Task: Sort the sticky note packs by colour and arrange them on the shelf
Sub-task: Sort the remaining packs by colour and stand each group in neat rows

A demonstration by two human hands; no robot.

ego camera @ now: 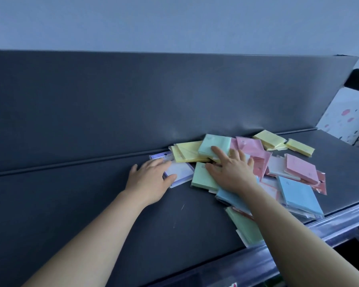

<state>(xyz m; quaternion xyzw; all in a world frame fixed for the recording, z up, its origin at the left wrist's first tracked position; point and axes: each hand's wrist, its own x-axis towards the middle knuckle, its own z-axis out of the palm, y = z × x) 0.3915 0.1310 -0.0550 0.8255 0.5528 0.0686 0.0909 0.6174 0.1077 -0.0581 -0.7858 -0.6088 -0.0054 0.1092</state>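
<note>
A mixed heap of sticky note packs lies on the dark shelf (91, 199), right of centre. My left hand (151, 179) grips a lilac pack (182, 171) at the heap's left edge, thumb on top of it. My right hand (230, 170) lies spread on the heap, its forefinger touching a mint-green pack (212, 145) that sits on top of yellow packs (187, 153). A pale green pack (202, 178) lies under its thumb. Pink packs (251, 148), blue packs (298, 191) and more yellow packs (270, 138) lie to the right.
The shelf's dark back panel (133, 100) rises behind the heap. A green pack (245, 226) overhangs the shelf's front lip (330, 222). A white patterned box (348, 119) stands beyond the shelf's right end. The shelf's left half is bare dark surface.
</note>
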